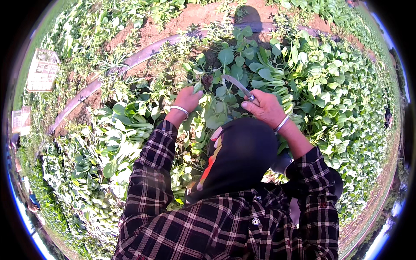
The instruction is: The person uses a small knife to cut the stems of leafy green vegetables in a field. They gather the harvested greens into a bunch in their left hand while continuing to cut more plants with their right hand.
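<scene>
My left hand is closed around a small leafy green plant. A dark reddish-brown clump, which looks like roots with soil, shows just right of its fingertips. In my right hand is the handle of a knife with a curved blade. The blade points up and left toward the plant, apart from my left hand. Broad-leaved greens grow in front of and between both hands. Pale-stalked leafy greens lie bunched just beyond my right hand.
A flat purplish hose curves across the soil ahead. More pale-stalked greens lie at left, and a dense leafy bed spreads at right. Two plastic crates, one pale and one pinkish, stand far left.
</scene>
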`<state>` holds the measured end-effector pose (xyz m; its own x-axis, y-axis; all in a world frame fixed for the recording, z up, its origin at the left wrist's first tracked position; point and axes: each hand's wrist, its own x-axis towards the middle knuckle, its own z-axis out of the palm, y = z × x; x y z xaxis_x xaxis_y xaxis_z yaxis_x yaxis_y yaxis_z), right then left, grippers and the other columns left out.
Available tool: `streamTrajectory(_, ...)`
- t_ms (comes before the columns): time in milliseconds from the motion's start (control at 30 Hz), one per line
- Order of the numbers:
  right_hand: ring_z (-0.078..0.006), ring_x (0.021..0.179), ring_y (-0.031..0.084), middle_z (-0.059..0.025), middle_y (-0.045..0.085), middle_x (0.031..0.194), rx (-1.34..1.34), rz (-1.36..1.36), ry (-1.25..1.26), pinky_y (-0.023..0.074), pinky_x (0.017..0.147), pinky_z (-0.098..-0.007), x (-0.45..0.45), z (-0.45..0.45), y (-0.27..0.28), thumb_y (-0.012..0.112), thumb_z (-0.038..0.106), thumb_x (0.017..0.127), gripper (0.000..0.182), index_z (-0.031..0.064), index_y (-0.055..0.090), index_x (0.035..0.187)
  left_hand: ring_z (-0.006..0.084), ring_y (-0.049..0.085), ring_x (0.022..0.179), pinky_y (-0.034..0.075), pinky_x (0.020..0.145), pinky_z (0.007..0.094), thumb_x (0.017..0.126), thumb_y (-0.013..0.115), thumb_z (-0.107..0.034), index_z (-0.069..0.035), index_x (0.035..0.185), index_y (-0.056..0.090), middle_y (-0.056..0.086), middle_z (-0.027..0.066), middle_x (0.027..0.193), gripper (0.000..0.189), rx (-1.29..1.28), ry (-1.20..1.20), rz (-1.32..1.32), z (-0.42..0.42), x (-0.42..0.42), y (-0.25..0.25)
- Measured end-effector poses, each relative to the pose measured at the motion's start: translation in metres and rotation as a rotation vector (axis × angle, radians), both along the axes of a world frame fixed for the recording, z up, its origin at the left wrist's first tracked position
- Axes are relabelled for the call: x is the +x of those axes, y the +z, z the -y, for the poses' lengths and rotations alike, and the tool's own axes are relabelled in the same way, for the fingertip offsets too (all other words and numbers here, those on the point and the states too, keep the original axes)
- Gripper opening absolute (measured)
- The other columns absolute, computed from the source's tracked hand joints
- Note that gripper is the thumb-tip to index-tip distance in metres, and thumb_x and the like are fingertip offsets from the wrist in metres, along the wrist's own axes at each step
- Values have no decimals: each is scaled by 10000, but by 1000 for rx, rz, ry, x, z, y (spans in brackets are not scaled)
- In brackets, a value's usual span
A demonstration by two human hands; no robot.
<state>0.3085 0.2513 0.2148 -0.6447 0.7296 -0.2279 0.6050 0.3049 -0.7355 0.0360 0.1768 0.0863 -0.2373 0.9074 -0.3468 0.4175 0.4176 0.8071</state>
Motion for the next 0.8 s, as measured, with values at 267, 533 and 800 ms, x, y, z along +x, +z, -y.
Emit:
streamTrajectory(267,-389,742,632,-171,648,755,233,166,65,487,668,-474,-33,-4,-16,619,345,870,310,48,540,911,88,491,633,400,608,256,929,594,-255,-13,830,664,574,-19,694,270,64,53,410,-20,34,56)
streamTrajectory(533,-389,793,651,-185,661,801,281,306,75,504,709,-490,-39,5,-25,576,310,892,283,36,525,940,138,524,650,429,619,311,932,562,-256,-8,925,636,587,32,697,259,150,16,232,-11,43,61)
streamTrajectory(800,-382,831,661,-192,675,850,296,359,71,504,743,-487,-62,-5,-24,574,283,888,267,22,550,944,398,595,761,461,670,439,923,550,-271,-28,958,594,621,206,800,250,279,-63,-211,-12,53,59)
